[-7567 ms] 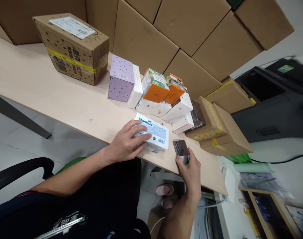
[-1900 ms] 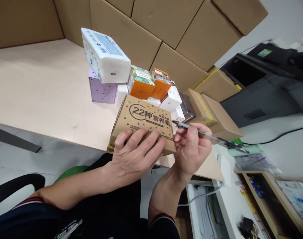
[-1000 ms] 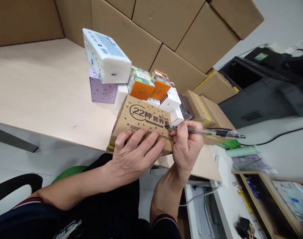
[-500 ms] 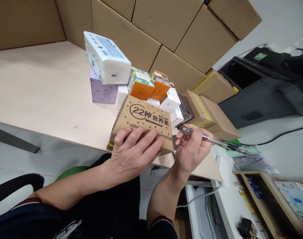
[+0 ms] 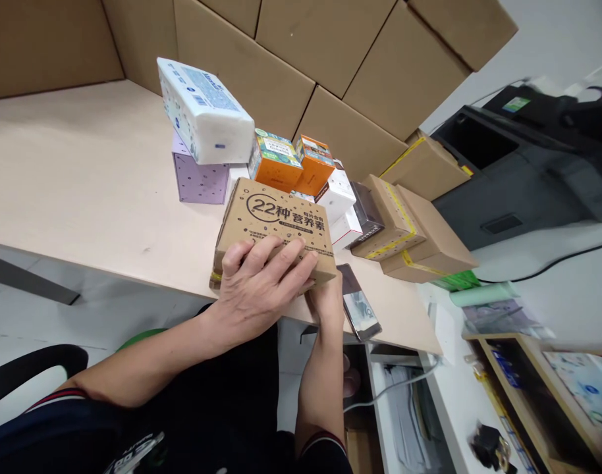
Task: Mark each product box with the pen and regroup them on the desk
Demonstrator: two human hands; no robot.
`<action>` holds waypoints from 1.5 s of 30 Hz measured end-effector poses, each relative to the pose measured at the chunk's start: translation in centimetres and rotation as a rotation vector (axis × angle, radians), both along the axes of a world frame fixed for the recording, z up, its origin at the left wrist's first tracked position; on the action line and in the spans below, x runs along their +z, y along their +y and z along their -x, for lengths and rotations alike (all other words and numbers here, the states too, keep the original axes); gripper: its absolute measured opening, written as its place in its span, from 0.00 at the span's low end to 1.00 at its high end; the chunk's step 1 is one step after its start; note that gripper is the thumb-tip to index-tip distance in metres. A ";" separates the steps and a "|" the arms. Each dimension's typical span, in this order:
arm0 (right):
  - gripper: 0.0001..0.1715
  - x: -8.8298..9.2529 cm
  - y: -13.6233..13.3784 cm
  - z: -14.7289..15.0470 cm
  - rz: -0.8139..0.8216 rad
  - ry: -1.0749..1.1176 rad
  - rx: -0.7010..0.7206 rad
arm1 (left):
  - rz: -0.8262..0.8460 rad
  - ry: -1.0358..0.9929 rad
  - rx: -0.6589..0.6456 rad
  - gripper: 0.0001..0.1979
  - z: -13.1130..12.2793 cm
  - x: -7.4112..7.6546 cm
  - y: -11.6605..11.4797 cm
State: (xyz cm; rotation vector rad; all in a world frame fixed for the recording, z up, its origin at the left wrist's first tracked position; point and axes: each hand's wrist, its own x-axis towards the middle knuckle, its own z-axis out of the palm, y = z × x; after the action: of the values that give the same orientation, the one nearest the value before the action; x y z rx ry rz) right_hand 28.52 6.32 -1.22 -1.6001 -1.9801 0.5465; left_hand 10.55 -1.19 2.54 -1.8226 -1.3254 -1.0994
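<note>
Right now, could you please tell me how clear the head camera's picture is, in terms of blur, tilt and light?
In the head view, the lettering on the brown box is crisp at its large "22"; the black object at lower right looks blurred; the table runs aslant, so the scene appears tilted; the phone's pale patch may be glare or print, I cannot tell.

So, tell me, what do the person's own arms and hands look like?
Both sleeves are short and dark navy, the left sleeve and the right sleeve each edged with red and white stripes. The forearms below are uncovered. The left hand shows no glove, ring or watch; the right hand is mostly hidden.
</note>
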 end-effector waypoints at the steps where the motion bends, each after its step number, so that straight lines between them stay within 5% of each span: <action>1: 0.17 0.0 0.3 0.3 -0.014 -0.045 -0.019 | -0.014 0.003 0.004 0.13 0.1 0.0 0.2; 6: 0.15 0.1 0.4 0.6 -0.068 -0.141 -0.146 | -0.048 -0.006 0.030 0.11 0.2 0.2 1.1; 11: 0.27 0.2 -3.5 -4.6 -0.323 -0.029 -0.334 | -0.032 -0.042 -0.032 0.12 0.2 -0.2 1.4; 17: 0.54 -1.0 -6.3 -11.1 0.018 -0.253 -0.389 | -0.025 -0.083 -0.073 0.15 0.2 -0.6 1.5; 25: 0.46 -1.4 -5.6 -10.6 -0.059 -0.227 -0.307 | -0.024 -0.056 -0.065 0.15 0.5 -0.8 2.2; 32: 0.51 -1.3 -6.2 -9.9 -0.150 -0.144 -0.396 | -0.116 -0.036 -0.017 0.13 0.3 -0.9 2.5; 35: 0.51 -1.3 -6.9 -9.4 -0.167 0.011 -0.492 | -0.118 -0.026 -0.011 0.13 0.3 -0.8 2.4; 39: 0.50 -0.8 -7.9 -8.4 -0.176 0.558 -0.576 | -0.121 -0.020 0.000 0.12 0.4 -0.8 2.3; 45: 0.41 -0.1 -9.3 -6.1 -0.093 1.013 -0.208 | -0.123 -0.039 -0.014 0.13 0.2 -1.0 2.3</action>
State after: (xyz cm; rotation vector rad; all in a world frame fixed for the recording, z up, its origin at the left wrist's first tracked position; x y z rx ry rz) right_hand 34.60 -2.98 -1.31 -1.0928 -1.0480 0.9230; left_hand 10.37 1.14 1.57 -1.7304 -1.2408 -1.2029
